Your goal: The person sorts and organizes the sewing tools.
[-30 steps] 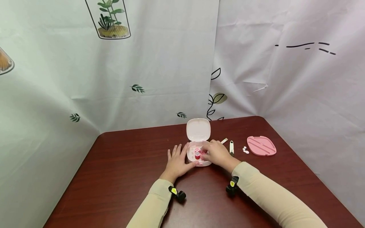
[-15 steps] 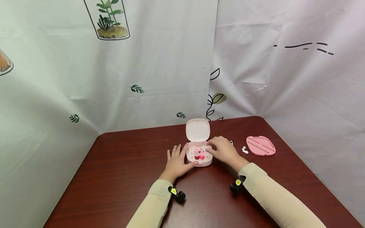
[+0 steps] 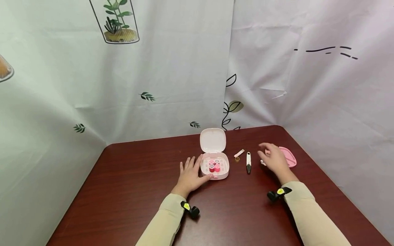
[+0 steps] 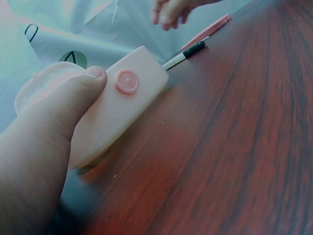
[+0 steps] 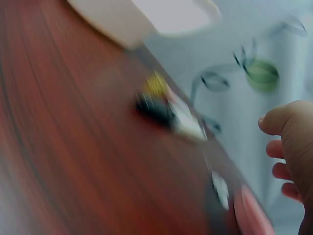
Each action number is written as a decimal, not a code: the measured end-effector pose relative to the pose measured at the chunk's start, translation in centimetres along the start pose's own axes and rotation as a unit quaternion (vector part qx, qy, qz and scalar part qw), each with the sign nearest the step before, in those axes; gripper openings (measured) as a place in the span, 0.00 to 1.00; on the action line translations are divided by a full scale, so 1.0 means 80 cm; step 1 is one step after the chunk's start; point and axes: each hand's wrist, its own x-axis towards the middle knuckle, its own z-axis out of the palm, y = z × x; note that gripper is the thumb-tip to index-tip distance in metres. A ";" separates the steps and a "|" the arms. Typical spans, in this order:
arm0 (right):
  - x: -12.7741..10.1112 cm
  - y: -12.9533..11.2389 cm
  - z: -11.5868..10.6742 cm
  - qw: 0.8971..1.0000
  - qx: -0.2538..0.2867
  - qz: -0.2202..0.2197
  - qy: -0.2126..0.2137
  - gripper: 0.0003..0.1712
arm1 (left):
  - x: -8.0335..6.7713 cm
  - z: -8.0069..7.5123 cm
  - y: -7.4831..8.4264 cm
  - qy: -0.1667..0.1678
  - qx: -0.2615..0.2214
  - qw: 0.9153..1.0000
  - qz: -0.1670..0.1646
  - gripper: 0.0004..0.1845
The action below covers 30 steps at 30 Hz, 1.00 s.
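A pale pink sewing box [image 3: 215,176] stands on the table with its lid [image 3: 213,140] raised. Several red and pink thread spools [image 3: 217,167] sit upright inside. My left hand [image 3: 189,176] rests at the box's near left corner, fingers straight and spread; in the left wrist view its thumb [image 4: 80,95] lies along the front beside the round clasp [image 4: 127,82]. Over small white buttons [image 3: 262,162] and a pink divided tray [image 3: 290,157] hovers my right hand [image 3: 275,161], fingers loosely bent and holding nothing. It partly hides both.
Between box and right hand lie thread snips [image 3: 248,163] with a white and black body, a gold ring-shaped thimble [image 3: 237,159] and a small pink-and-white stick [image 3: 239,153]. A patterned white curtain [image 3: 172,85] hangs behind the table [image 3: 138,191].
My right hand has left the inside of the box and moved right to the buttons and tray, uncovering the spools, thimble and snips. The left hand stays at the box.
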 end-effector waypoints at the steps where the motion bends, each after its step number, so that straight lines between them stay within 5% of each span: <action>1: -0.005 0.010 -0.005 1.000 -0.014 0.007 0.004 0.18 | 0.000 0.000 0.001 -0.001 0.000 1.000 0.000 0.55; 6: -0.026 0.052 -0.026 0.997 -0.061 0.034 0.013 0.23 | 0.000 0.002 0.003 -0.005 0.002 1.000 -0.004 0.56; 16: -0.034 0.077 -0.033 0.994 -0.039 0.104 -0.020 0.26 | 0.000 0.001 0.000 -0.005 0.005 1.000 -0.005 0.56; 30: -0.030 0.084 -0.029 0.994 -0.058 0.092 -0.025 0.21 | 0.000 -0.001 0.001 -0.004 -0.001 1.000 -0.003 0.56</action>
